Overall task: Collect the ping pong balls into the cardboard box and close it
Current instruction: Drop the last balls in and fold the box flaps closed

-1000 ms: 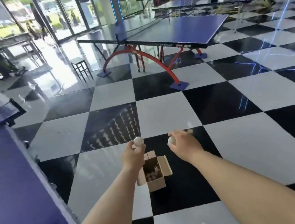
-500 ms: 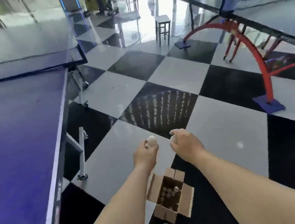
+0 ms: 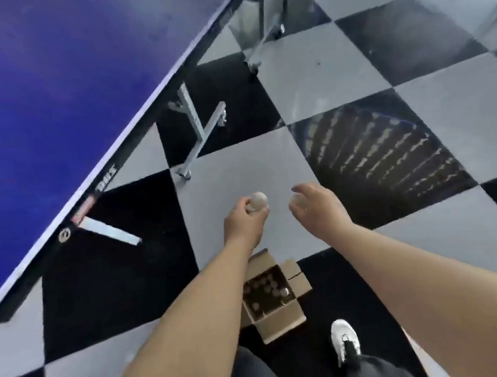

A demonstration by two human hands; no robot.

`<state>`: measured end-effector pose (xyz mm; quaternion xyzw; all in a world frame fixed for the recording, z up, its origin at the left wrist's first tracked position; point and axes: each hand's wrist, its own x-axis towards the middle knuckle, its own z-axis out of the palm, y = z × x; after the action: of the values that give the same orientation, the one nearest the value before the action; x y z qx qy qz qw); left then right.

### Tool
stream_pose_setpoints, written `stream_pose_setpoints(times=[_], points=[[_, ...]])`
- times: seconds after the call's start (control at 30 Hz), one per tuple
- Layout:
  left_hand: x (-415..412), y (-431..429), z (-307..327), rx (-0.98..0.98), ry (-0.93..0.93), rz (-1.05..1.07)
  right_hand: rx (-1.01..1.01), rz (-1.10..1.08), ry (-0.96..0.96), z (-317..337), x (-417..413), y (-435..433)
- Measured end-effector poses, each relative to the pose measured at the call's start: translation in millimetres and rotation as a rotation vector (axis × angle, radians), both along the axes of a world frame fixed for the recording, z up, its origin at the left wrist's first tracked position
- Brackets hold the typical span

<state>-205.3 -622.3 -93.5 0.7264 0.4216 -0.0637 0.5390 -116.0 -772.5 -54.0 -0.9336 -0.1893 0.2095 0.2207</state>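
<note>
My left hand [image 3: 243, 218] grips a white ping pong ball [image 3: 258, 200] between the fingertips, held out over a grey floor tile. My right hand [image 3: 316, 207] is curled around a second ping pong ball [image 3: 297, 199], mostly hidden by the fingers. Both hands are beyond and above the cardboard box [image 3: 282, 321], which stands on the floor with its flaps open near my feet. Several ping pong balls lie inside it. My left forearm covers the box's left side.
A blue ping pong table [image 3: 45, 103] with a black edge fills the upper left; its grey wheeled legs [image 3: 200, 131] stand on the black and grey checkered floor [image 3: 335, 63]. My white shoe [image 3: 345, 340] and dark trouser legs are at the bottom, right of the box.
The view has swung left and down: the blue table now fills the upper left and the box lies closer under my arms. Both hands still hold their balls.
</note>
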Motion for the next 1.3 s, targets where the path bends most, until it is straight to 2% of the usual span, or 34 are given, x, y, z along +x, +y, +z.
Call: stream_pose_setpoints(times=[0.07,0.3,0.53,0.7,0.83,0.97,1.17,1.23,1.3], points=[[-18.8,-15.3,-32.9,-0.001,0.053,0.124,-0.029,0.116,0.057,-37.9,-4.1,-5.8],[-93.0,-62.4,-186.2,-0.074,0.251,0.245,-0.072,0.348,0.245,-200.6,-52.2,-24.0],[-118.9,-76.3,-378.0,-0.171,0.315,0.367,-0.115,0.285,0.301,-395.7,-86.3,-32.3],[-123.8,-65.6,-460.3,-0.15,0.297,0.408,-0.083,0.198,0.314,-477.8,-91.3,-33.9],[-128.5,-61.8,-492.0,-0.108,0.322,0.375,-0.079,0.247,0.312,-508.7,-95.2,-30.3],[-136.4,-60.3,-492.4,-0.033,0.328,0.37,-0.048,0.228,0.274,-513.3,-93.8,-32.4],[-161.3,-48.9,-463.0,0.236,0.44,0.353,-0.096,0.081,0.186,-496.4,-73.1,-51.0],[-171.2,-42.0,-465.3,0.313,0.461,0.37,-0.14,0.013,0.208,-499.7,-64.2,-59.3],[-180.5,-35.7,-474.2,0.305,0.508,0.397,-0.161,-0.079,0.288,-505.7,-57.3,-64.7]])
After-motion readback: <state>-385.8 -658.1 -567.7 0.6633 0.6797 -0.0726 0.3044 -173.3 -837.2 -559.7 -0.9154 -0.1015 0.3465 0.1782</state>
